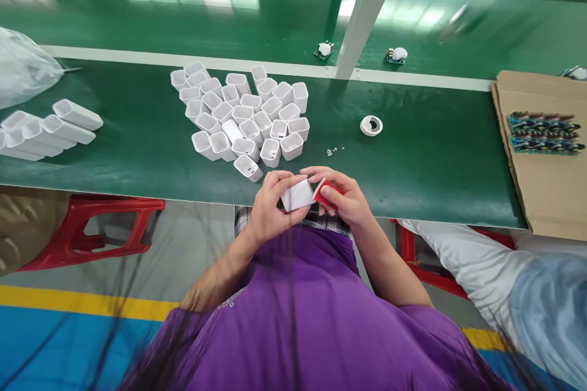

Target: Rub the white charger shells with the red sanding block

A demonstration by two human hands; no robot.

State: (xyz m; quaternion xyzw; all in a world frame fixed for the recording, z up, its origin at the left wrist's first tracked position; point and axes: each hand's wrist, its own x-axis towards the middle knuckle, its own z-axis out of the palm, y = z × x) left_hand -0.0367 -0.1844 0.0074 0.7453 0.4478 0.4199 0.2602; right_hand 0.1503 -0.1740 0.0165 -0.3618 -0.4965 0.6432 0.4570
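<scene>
White casing (297, 195), one: was gripped in the left hand (271, 200) at the near edge of the counter (435, 165). Red piece (329, 195), one: was pinched in the right hand (347, 197), beside it. Open casings (243, 113), many: stood clustered toward the far edge.

Of white casings, one is in the left hand (270, 208), roughly thirty are in the middle cluster (233, 130), though overlaps blur an exact total, and at least five are in the left-hand group (77, 113). The right hand (349, 200) holds one red piece (321, 198). There is one white ring (364, 126), plus a few tiny bits (329, 153) too small to number surely. Three white-domed components (325, 49) show, one cut off by the picture's edge. The circuit boards (545, 125) form two rows, packed too tightly to count singly, on one cardboard sheet (550, 195). One plastic bag (22, 67) and two red stools (114, 249) are visible.
</scene>
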